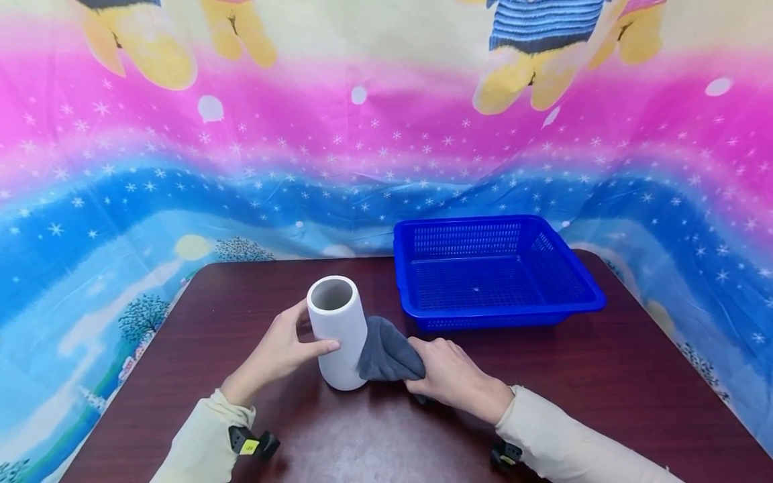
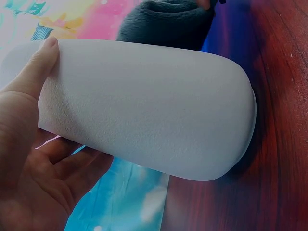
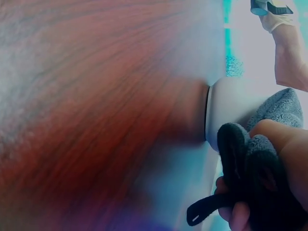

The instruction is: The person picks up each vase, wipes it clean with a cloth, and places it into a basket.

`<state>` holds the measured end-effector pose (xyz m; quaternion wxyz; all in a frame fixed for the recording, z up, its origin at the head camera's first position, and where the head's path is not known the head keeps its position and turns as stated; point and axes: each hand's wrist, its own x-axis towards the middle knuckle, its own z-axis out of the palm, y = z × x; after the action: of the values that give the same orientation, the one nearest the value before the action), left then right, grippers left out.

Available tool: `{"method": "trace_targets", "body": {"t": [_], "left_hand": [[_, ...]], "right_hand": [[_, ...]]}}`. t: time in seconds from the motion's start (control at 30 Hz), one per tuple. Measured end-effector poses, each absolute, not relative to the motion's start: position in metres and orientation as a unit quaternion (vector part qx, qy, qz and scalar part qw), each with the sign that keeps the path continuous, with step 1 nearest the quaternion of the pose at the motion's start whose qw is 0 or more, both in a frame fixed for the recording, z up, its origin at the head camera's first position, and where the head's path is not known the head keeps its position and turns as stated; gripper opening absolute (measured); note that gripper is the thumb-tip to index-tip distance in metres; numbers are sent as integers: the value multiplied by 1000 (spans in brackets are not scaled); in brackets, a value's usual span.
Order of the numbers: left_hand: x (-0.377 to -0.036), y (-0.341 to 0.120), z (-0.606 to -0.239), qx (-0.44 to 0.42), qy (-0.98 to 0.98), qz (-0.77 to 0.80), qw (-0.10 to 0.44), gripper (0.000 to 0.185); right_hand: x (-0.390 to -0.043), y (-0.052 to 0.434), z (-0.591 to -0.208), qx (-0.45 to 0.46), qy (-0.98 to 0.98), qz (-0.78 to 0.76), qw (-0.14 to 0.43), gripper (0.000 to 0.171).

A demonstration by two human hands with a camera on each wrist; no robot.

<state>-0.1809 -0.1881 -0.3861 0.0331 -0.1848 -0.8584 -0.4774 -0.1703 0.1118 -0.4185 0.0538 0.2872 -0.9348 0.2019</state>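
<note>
The vase is placed on the table, left of the cloth; the basket is set behind, rightward

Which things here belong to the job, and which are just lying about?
In the job:
white tapered cylindrical vase, held by left hand;
dark grey fabric cloth, held by right hand.

Apparently just around:
blue rectangular perforated plastic basket, untouched;
multicoloured printed backdrop.
</note>
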Motion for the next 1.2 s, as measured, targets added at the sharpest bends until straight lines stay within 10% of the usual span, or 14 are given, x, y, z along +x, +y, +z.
{"method": "trace_targets", "body": {"t": [1.2], "left_hand": [[-182,-188,-386,-180,-861,-476,28,71]], "right_hand": [[-169,116,-424,286,-945,157,26,30]]}}
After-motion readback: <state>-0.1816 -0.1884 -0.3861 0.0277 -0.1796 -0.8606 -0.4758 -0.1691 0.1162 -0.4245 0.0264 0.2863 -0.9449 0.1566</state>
